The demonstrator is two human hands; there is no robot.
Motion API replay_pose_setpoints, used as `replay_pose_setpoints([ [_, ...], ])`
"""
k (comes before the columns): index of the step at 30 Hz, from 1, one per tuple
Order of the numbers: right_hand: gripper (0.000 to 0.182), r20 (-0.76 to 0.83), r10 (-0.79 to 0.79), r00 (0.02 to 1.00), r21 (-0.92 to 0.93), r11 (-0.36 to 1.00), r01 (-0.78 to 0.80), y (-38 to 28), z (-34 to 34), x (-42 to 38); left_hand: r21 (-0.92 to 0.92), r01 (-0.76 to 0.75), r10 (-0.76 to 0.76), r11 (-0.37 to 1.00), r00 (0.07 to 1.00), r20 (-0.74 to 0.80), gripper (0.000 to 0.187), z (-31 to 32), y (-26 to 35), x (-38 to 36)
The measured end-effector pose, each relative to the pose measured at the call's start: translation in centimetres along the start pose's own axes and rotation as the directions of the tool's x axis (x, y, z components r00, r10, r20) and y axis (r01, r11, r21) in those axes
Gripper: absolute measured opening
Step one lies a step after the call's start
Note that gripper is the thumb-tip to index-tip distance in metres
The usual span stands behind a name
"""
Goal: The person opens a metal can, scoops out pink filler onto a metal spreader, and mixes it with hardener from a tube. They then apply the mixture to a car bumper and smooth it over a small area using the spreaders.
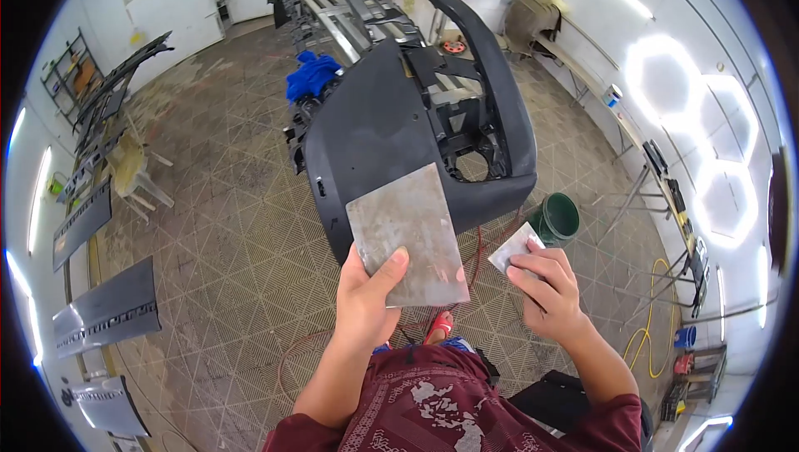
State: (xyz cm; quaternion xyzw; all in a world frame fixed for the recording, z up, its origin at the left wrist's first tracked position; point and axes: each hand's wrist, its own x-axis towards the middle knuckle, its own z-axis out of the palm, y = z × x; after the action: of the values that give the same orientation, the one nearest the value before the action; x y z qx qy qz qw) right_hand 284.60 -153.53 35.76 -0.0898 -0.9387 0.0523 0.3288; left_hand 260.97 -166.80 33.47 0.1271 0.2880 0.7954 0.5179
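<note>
My left hand grips the lower left edge of a flat, grey, smudged metal mixing plate, its thumb lying on the top face. A small, pale putty spreader is pinched in my right hand, tilted, a little to the right of the plate and apart from it. Beyond both hands stands a large dark grey car bumper on a support, partly covered by the plate. Whether any putty sits on the spreader I cannot make out.
A green bucket stands on the patterned floor, just right of the bumper. Blue cloth hangs at the bumper's left side. Dark panels line the left wall. On the right are a long narrow bench and a yellow hose.
</note>
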Motion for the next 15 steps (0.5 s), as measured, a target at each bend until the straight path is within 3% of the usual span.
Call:
replay_pose_setpoints([
  [1,0.050,0.036,0.017,0.999,-0.014,1.000,-0.017,-0.8,-0.9,0.8,0.005,0.014,-0.014,1.000,1.000,0.012,0.045,0.4,-0.5,0.3],
  [3,0.053,0.104,0.048,0.993,-0.061,0.997,-0.041,-2.0,-2.2,1.7,0.190,-0.113,0.115,0.975,0.993,-0.002,0.040,1.1,-1.5,0.5],
  [4,0.053,0.102,0.059,0.993,-0.069,0.996,-0.052,-2.3,-2.6,1.8,0.191,-0.104,0.105,0.976,0.995,0.005,0.040,1.4,-1.9,0.7],
  [6,0.055,0.154,0.061,0.986,-0.096,0.994,-0.046,-2.5,-3.3,2.0,0.365,-0.180,0.177,0.913,0.983,0.043,0.036,2.1,-2.4,0.9],
  [9,0.045,0.171,0.059,0.984,-0.180,0.983,-0.028,-1.8,-4.1,1.7,0.389,-0.217,0.207,0.895,0.976,0.068,0.034,3.3,-3.3,1.3],
  [15,0.044,0.216,0.049,0.975,-0.270,0.963,0.012,-0.8,-5.4,0.9,0.385,-0.216,0.189,0.898,0.976,0.107,0.034,5.3,-4.6,2.2],
])
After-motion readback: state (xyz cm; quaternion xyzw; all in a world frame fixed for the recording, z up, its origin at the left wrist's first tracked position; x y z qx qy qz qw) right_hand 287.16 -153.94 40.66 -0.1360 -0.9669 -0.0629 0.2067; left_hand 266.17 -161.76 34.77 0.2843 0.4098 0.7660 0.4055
